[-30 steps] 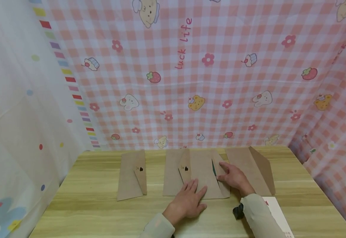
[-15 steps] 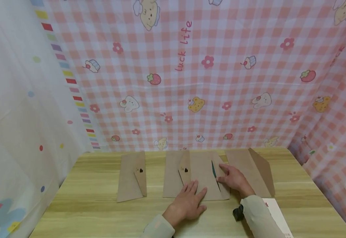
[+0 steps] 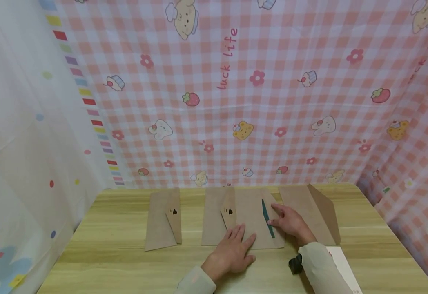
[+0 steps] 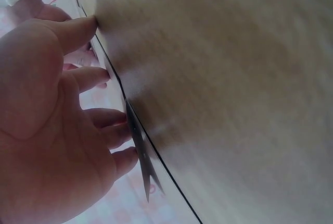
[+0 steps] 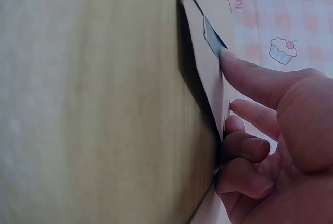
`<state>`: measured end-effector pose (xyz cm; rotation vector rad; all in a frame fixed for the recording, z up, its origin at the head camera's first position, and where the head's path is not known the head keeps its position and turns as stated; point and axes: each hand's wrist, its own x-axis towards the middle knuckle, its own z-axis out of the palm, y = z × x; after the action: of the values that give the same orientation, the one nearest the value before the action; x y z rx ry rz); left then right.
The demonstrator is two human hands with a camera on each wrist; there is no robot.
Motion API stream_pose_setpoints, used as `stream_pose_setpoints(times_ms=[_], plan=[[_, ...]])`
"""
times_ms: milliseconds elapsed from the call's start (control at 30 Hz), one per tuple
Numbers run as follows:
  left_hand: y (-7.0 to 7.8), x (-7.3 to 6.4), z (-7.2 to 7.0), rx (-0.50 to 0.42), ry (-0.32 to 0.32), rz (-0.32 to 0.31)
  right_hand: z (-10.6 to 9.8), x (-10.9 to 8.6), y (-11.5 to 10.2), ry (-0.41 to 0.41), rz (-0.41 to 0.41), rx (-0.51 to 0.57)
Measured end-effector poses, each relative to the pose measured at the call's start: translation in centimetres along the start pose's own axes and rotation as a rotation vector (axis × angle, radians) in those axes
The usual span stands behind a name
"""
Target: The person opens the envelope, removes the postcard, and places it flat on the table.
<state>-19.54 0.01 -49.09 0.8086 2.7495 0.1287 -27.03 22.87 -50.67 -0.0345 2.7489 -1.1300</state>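
Note:
My left hand (image 3: 230, 253) rests with spread fingers on the lower edge of two brown paper envelopes, the left one (image 3: 212, 216) with its small-printed flap folded over and the right one (image 3: 248, 212) side by side with it. A dark green strip (image 3: 267, 218) shows along the slanted mouth of the right one. My right hand (image 3: 290, 220) touches the flap side of that envelope, forefinger and thumb apart. In the right wrist view, the thumb tip (image 5: 227, 57) lies at the green strip's edge, while the lower fingers are bent near the table.
Another envelope (image 3: 160, 220) with its flap folded lies at the left. One with its flap spread out (image 3: 302, 208) lies to the right, partly behind my right hand. A white card (image 3: 342, 265) with red print is partly under my right sleeve. A checked cloth (image 3: 214, 102) hangs behind the table.
More of the dark green strip shows along the envelope's mouth, first a short sliver, now a long wider band. Both hands stay almost in place.

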Motion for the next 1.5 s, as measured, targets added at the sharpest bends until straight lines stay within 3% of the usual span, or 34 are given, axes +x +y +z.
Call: stream_pose_setpoints(times_ms=[1500], plan=[[-0.14, 0.15, 0.07, -0.016, -0.024, -0.003, -0.03, -0.08, 0.25, 0.009, -0.009, 0.056]])
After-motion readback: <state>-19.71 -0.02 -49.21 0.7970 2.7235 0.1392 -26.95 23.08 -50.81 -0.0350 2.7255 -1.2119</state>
